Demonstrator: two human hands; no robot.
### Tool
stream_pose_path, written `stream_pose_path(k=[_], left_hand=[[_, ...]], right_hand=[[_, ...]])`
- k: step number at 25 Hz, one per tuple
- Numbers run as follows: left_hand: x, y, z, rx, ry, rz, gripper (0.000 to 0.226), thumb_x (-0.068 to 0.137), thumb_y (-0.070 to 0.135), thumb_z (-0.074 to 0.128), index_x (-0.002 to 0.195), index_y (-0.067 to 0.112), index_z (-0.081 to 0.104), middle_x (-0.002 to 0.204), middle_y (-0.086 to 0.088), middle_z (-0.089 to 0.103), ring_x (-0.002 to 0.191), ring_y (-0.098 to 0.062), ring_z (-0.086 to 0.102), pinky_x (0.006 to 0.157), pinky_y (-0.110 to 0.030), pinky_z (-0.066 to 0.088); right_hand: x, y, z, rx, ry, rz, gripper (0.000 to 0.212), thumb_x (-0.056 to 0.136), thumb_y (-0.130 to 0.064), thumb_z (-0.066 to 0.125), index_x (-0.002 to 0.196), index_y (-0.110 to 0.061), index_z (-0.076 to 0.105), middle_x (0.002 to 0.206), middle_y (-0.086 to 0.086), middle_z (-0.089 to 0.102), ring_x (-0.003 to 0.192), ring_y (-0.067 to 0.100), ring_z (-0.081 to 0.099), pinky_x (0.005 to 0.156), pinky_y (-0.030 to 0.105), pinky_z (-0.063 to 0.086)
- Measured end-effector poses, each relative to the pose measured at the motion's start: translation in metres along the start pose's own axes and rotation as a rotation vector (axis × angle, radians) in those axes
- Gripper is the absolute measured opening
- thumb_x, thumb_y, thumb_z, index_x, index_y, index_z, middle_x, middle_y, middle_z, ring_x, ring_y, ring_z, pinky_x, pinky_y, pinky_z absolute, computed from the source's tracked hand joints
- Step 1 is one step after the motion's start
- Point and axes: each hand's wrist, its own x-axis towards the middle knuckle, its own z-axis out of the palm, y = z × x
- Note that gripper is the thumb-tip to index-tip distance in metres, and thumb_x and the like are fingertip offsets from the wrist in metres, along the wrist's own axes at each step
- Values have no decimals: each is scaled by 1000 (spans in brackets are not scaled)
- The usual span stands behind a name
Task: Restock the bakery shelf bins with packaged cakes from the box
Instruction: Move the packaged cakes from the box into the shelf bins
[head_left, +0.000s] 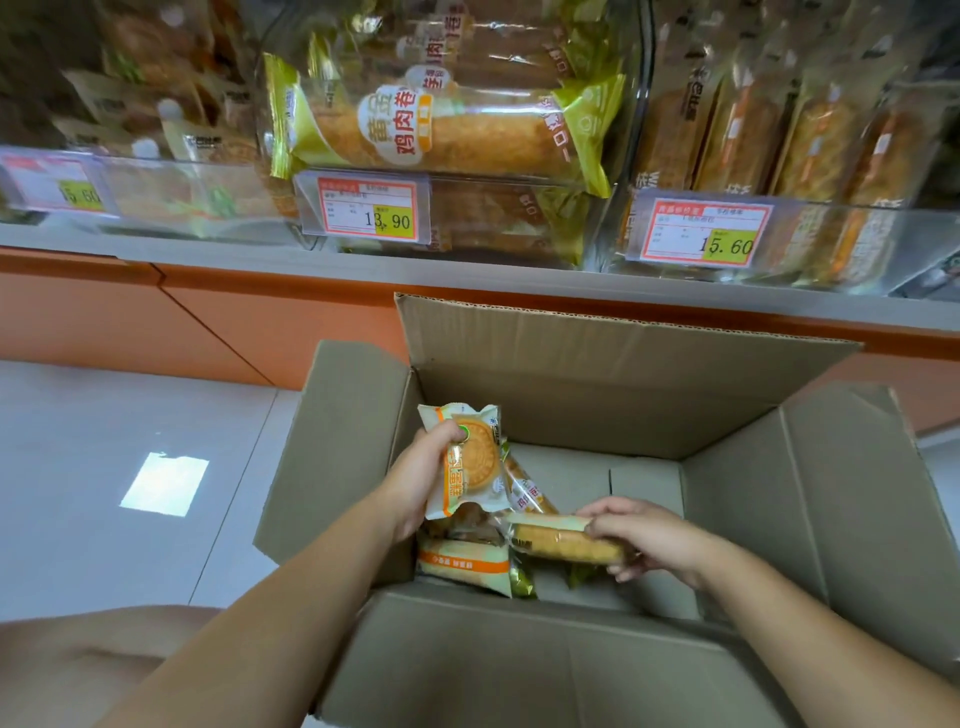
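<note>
An open cardboard box stands on the floor below the shelf. My left hand grips a packaged round cake in a white and orange wrapper, held upright above the box's left side. My right hand grips a long golden cake in a clear wrapper, lying flat inside the box. A few more packaged cakes lie in the box's near left corner. Above, clear shelf bins hold packaged rolls; the middle bin has green-ended rolls.
The right bin holds upright brown-wrapped cakes and the left bin holds beige packets. Price tags hang on the bin fronts. An orange panel runs under the shelf. Grey floor tiles lie left of the box.
</note>
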Motion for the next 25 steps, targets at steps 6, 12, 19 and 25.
stream_pose_path(k=[6, 12, 19, 25], left_hand=[[-9, 7, 15, 99, -68, 132, 51, 79, 35, 78, 121, 15, 58, 110, -12, 73, 101, -29, 71, 97, -48, 52], [-24, 5, 24, 68, -94, 122, 40, 83, 29, 73, 117, 11, 63, 108, -15, 73, 101, -32, 70, 98, -51, 50], [-45, 13, 31, 20, -145, 118, 44, 80, 26, 73, 120, 11, 61, 110, -16, 72, 101, -32, 70, 94, -47, 54], [-72, 25, 41, -8, -183, 171, 53, 78, 27, 73, 125, 11, 57, 114, -17, 71, 106, -33, 68, 95, -47, 53]], right_hand=[[-18, -4, -17, 510, -120, -21, 30, 95, -24, 47, 123, -17, 57, 98, 23, 68, 62, 26, 62, 50, 28, 53], [-24, -2, -15, 657, -195, -21, 42, 92, -32, 51, 126, -8, 57, 107, 28, 65, 61, 24, 60, 48, 27, 52], [-14, 10, -4, 453, 49, -63, 30, 90, -30, 63, 118, -19, 62, 92, 11, 71, 67, 22, 63, 56, 27, 48], [2, 29, 12, 101, 159, 47, 19, 95, -14, 58, 111, -4, 62, 85, 8, 66, 66, 15, 58, 45, 15, 43]])
